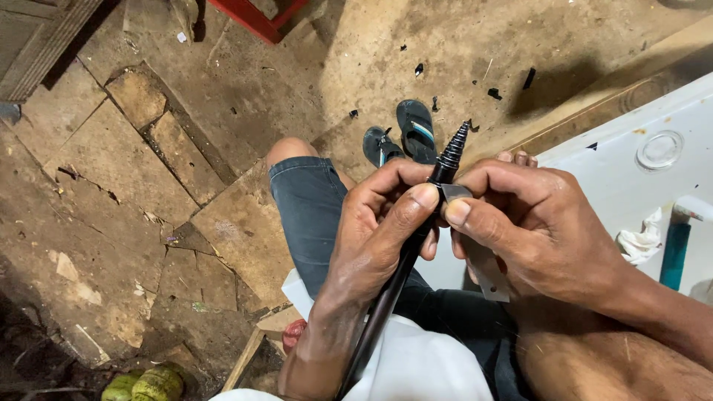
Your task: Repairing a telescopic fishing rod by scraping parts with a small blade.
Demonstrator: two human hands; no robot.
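Below me is a cracked, dusty concrete floor (148, 171) with a pair of sandals (405, 134) by my knee and a white panel (631, 186) to my right. My left hand (371, 230) is wrapped tight around a black rod (401, 267) with a ribbed, tapered tip (454, 148), while my right hand (535, 223) pinches a small grey blade (453, 193) against it just under the ribs. I judge I'm mid-scrape at the tip; the next stroke wants a steady rod, light pressure, and my 2 thumbs clear of the edge

Black ribbed rod (416, 238) — dark denim shorts (308, 208), blue-striped black sandals (405, 134)
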